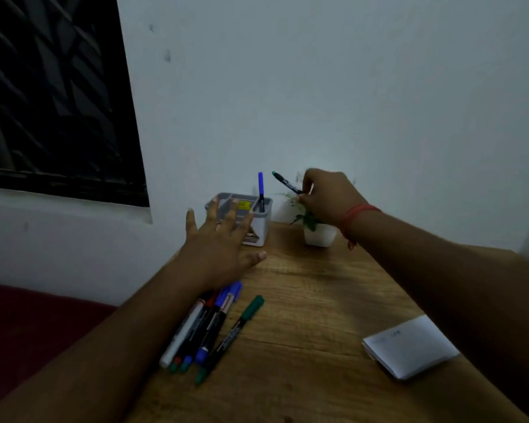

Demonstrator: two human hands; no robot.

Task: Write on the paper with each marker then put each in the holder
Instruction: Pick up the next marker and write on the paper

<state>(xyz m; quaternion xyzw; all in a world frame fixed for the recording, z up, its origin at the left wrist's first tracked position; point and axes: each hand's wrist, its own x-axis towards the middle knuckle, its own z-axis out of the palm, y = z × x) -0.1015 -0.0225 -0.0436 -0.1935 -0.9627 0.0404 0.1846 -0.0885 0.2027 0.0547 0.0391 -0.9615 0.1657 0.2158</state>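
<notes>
The right hand (pixel 326 195) is raised above the far end of a wooden table (pixel 303 300) with a visible grain, its fingers pinched around a slim dark marker (pixel 286 183) that has a green end pointing up and to the left, toward the holder (pixel 257 221). The holder is a small boxy grey plastic tub with rounded corners and inner dividers, a yellow label inside and dark print on its front; one blue-capped marker (pixel 260 192) stands upright in its right-hand compartment. The left hand (pixel 220 242) is open, fingers spread flat, reaching in front of the holder and covering its left part; whether it touches the tub cannot be told. Just right of the holder sits a small white square pot (pixel 319 236) with a leafy green plant, partly behind the right hand. A red thread bracelet (pixel 356 216) circles the right wrist. Nearer the camera, a loose bundle of markers (pixel 202 328) lies on the wood beside the left forearm: cylinders in white, black and blue, with red, blue and green caps, one green-capped marker slightly apart on the right. The paper (pixel 409 346), a small white folded pad with faint marks, lies flat near the right edge of the table, partly under the right forearm.
</notes>
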